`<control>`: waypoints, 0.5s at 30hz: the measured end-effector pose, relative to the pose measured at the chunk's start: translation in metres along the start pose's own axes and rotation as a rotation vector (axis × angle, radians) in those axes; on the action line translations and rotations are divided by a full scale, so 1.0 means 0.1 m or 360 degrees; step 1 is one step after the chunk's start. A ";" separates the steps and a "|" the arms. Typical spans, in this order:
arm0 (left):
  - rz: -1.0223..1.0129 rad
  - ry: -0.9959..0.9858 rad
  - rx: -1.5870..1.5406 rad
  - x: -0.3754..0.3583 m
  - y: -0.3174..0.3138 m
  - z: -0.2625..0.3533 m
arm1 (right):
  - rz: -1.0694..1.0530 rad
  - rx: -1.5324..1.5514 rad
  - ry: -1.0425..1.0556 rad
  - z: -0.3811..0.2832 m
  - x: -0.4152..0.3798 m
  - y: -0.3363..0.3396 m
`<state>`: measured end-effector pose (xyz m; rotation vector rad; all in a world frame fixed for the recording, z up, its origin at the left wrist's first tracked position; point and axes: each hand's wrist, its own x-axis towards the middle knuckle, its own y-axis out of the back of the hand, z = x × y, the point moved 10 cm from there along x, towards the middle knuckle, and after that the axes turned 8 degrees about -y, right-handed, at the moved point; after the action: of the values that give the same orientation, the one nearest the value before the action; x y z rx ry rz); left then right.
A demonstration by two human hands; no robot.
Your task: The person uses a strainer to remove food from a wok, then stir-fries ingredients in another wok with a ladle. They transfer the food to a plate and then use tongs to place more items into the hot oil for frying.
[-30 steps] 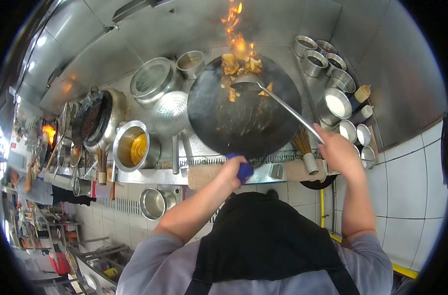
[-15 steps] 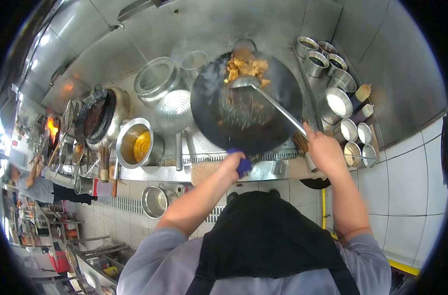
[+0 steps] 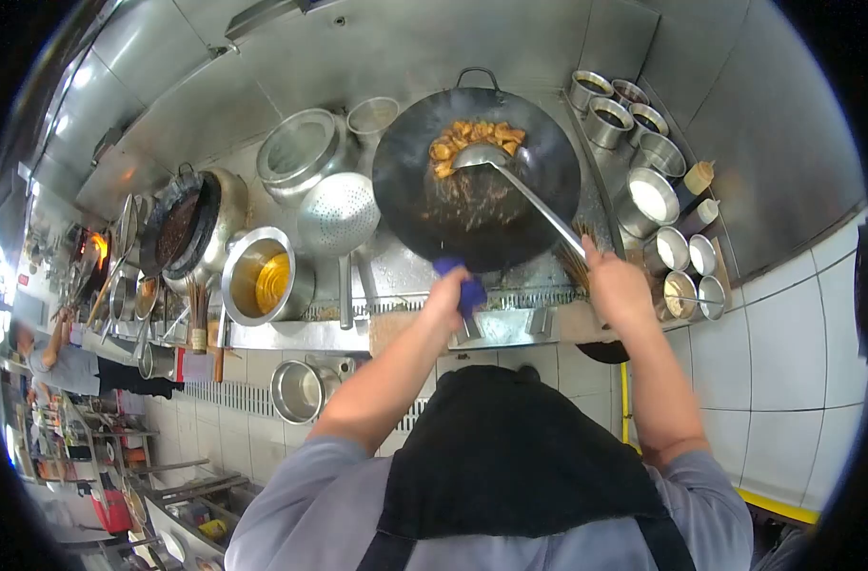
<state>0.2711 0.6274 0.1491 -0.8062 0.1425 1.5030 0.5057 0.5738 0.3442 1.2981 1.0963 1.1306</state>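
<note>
My left hand (image 3: 445, 297) is closed around a purple cloth (image 3: 471, 296) at the near rim of a large black wok (image 3: 402, 195). Whatever part of the wok lies under the cloth is hidden. In my right hand (image 3: 621, 287) is the long handle of a metal ladle (image 3: 534, 195), which slants to the left into the wok. The ladle's bowl rests against browned chunks of food (image 3: 491, 131), gathered in the far half. Thin dark liquid or oil coats the wok below them.
Left of the wok lie a perforated skimmer (image 3: 339, 214) and a pot with yellow liquid (image 3: 305, 285). Several seasoning containers (image 3: 650, 200) line the right side. A bamboo brush (image 3: 575, 262) is beside my right hand. Far left, another person (image 3: 68, 362) stands near a flame (image 3: 99, 249).
The near side of the wok has risen slightly, with my left hand. The food has gathered lower and further left, against the ladle. Less steam hangs over the wok, and its far handle shows clearly.
</note>
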 end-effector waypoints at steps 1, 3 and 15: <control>0.0019 0.0141 0.0013 0.02 0.13 -0.24 | -0.0012 0.0045 -0.0020 -0.01 -0.05 0.05; 0.0073 0.0253 0.0087 -0.23 0.13 -0.30 | -0.0048 0.0193 -0.0032 0.05 -0.19 0.30; -0.0160 0.0105 -0.0328 -0.07 -0.41 0.53 | -0.0372 0.0219 0.0063 0.32 -0.15 0.40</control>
<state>0.2875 0.6562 0.2076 -1.0139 -0.0041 1.4116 0.5361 0.5536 0.3837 1.2195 1.3375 0.9232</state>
